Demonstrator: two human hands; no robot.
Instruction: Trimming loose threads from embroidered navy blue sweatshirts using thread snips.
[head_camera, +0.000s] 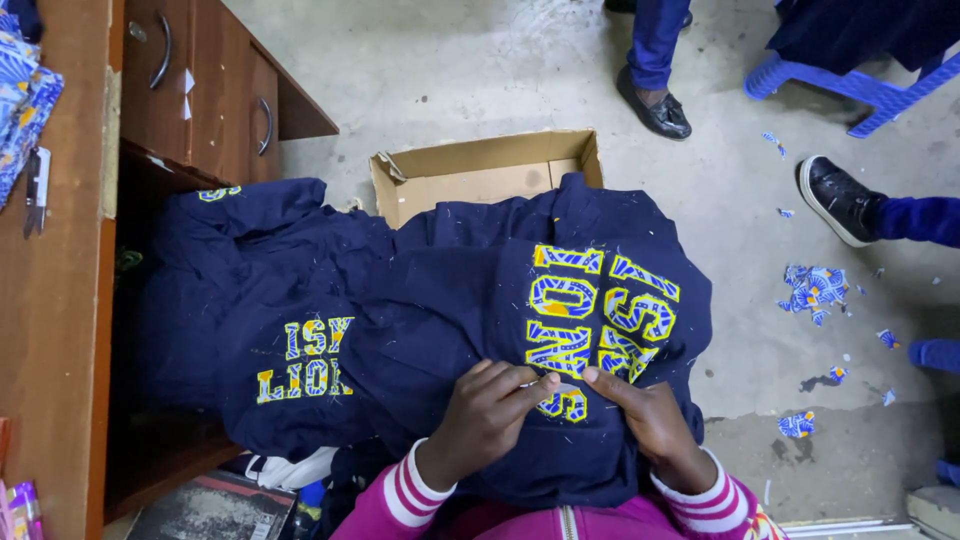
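Both hands rest on a navy garment (450, 330) draped over the person's lap, fingers curled and meeting at the lower edge of its blue-and-yellow patterned lettering (590, 320). Left hand (485, 415) pinches thumb against forefinger just beside the lowest letter, and a small pale object, too small to identify, shows at the fingertips. Right hand (650, 420) lies half closed with its forefinger stretched toward the same spot, pressing the cloth; whether it grasps anything cannot be told. Another navy garment (250, 320) with similar lettering lies to the left, by a wooden cabinet (190, 90). An open cardboard box (480, 170) sits on the floor beyond.
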